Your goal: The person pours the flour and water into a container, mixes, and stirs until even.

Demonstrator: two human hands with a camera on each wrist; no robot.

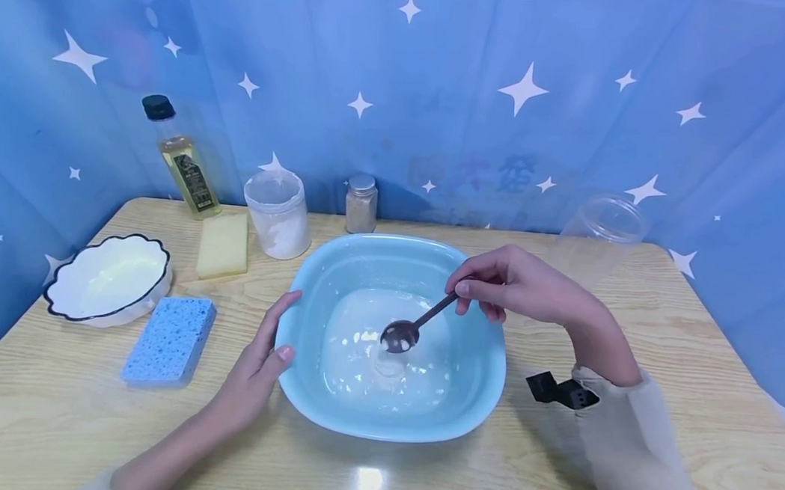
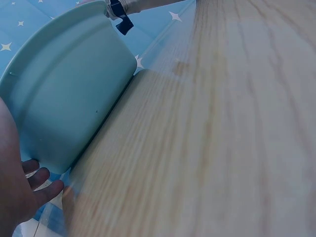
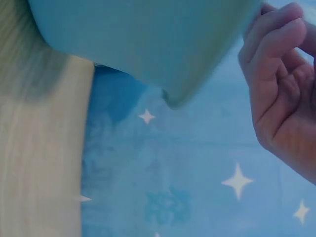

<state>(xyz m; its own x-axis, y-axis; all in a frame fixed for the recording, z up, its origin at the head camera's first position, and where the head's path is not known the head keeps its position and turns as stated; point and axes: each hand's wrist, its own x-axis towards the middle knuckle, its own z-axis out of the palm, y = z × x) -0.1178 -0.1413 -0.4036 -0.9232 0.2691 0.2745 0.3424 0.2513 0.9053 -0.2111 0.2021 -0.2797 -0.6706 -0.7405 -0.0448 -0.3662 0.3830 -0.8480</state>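
A light blue basin [image 1: 388, 428] stands on the table with cloudy, whitish liquid [image 1: 358, 363] in its bottom. My left hand [image 1: 257, 364] holds its left side, the thumb and forefinger at the rim; the left wrist view shows the other fingers [image 2: 47, 192] against the outer wall. Over the basin's right side, my right hand [image 1: 511, 286] pinches the handle of a dark brown spoon [image 1: 400, 337]. The bowl of the spoon is just above or at the liquid; I cannot tell which. In the right wrist view, that hand [image 3: 281, 74] has curled fingers, and the spoon is hidden.
Left of the basin are a blue sponge [image 1: 169, 342], a scalloped white bowl [image 1: 110, 276] and a yellow sponge [image 1: 224, 246]. Behind stand an oil bottle [image 1: 191, 169], a jar of white powder [image 1: 279, 219] and a small lidded jar [image 1: 361, 206]. A clear container [image 1: 598, 235] is at back right.
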